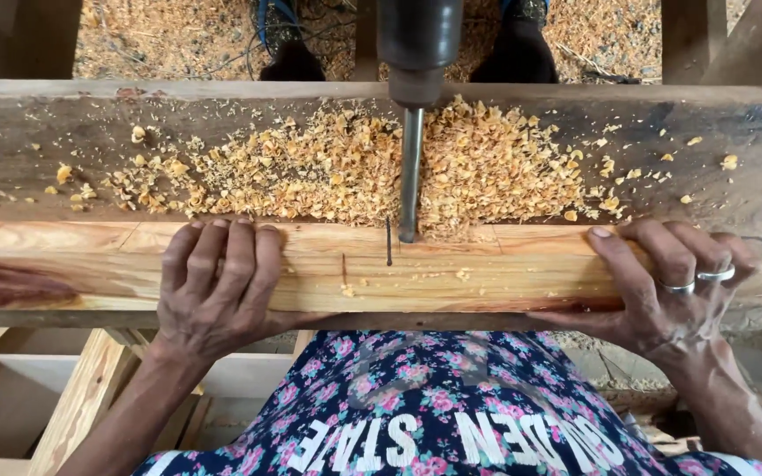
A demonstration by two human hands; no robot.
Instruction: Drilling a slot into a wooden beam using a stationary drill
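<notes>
A long pale wooden beam (451, 264) lies across a dark worn machine table (37, 132). My left hand (218, 286) wraps over the beam's near edge, left of centre. My right hand (663, 286), with two silver rings, grips the beam farther right. Between them a steel drill bit (410, 172) comes down from a dark chuck (418, 48) and meets the beam's far edge beside a short dark pencil line (389, 242). A heap of yellow wood chips (346, 172) surrounds the bit on the table.
Sawdust covers the floor (160, 35) beyond the table, with dark cables and two dark shoes of someone there. Pale timber frames (81, 397) stand below left. Wooden posts (756, 40) rise at the far right.
</notes>
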